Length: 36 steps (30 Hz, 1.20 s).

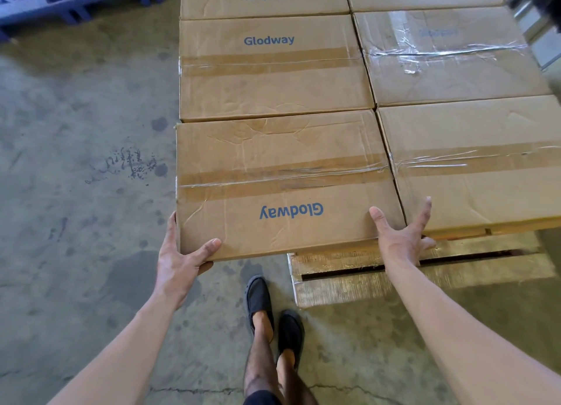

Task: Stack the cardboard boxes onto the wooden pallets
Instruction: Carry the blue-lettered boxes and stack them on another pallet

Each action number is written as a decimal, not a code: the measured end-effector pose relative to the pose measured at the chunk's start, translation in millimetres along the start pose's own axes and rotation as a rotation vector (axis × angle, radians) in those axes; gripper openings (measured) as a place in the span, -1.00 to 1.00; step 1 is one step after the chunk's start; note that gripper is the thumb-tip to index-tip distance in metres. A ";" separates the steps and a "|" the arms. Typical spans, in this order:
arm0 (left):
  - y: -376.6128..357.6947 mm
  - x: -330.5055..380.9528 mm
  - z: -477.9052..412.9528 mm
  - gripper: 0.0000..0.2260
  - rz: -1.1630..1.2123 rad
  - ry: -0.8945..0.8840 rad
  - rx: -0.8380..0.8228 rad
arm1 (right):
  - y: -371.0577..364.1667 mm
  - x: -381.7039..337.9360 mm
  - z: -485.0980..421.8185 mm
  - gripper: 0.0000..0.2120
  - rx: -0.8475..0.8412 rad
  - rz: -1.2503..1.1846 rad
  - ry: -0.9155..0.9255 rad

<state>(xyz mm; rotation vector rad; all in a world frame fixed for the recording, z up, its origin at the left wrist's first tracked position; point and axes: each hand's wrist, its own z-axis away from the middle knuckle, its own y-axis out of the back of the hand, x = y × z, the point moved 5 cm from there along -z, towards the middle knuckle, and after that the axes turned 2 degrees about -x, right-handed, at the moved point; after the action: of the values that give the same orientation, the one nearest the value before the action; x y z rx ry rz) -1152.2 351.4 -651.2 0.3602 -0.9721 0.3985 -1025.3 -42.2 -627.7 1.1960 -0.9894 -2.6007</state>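
A taped brown cardboard box (282, 173) marked "Glodway" lies nearest me in the left column of boxes. My left hand (179, 258) grips its near left corner, thumb on top and fingers underneath. My right hand (400, 237) rests with spread fingers at the box's near right corner, thumb on its top; I cannot tell whether it grips. The box's near edge overhangs the wooden pallet (379, 280). Several more boxes lie flat on the pallet: one behind (270, 70) and one to the right (473, 161).
Stained concrete floor (76, 161) spreads to the left. A blue plastic pallet (69, 0) lies at the top left. My two feet in dark shoes (273, 313) stand just in front of the wooden pallet's near left corner. Something metallic sits at the top right edge.
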 end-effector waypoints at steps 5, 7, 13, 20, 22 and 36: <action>-1.3 -2.2 -2.0 -0.06 -0.032 0.010 -0.013 | 2.6 0.1 -3.3 0.07 -0.014 0.017 -0.029; -1.5 -3.1 -3.6 -0.07 -0.047 0.022 -0.019 | 3.4 -0.6 -3.8 0.05 -0.017 0.045 -0.026; 5.9 -1.6 -6.7 0.01 -0.267 0.095 -0.039 | 4.7 -9.5 1.2 -0.04 -0.021 0.184 0.010; 10.5 13.6 4.4 0.06 -0.497 0.078 -0.002 | 7.0 -12.1 21.2 -0.12 -0.063 0.315 0.043; 15.1 25.8 11.7 0.00 -0.588 0.042 0.024 | 10.9 -7.8 30.1 -0.16 -0.058 0.334 0.063; 122.8 178.0 46.4 -0.27 -1.143 -0.518 -0.014 | -45.2 -130.0 176.0 -0.34 -0.124 0.441 0.385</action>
<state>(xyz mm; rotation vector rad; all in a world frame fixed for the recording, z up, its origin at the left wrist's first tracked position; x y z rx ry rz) -1155.0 465.8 -461.9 0.9557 -1.0986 -0.7767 -1054.7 129.7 -488.0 1.2184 -0.8755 -1.9710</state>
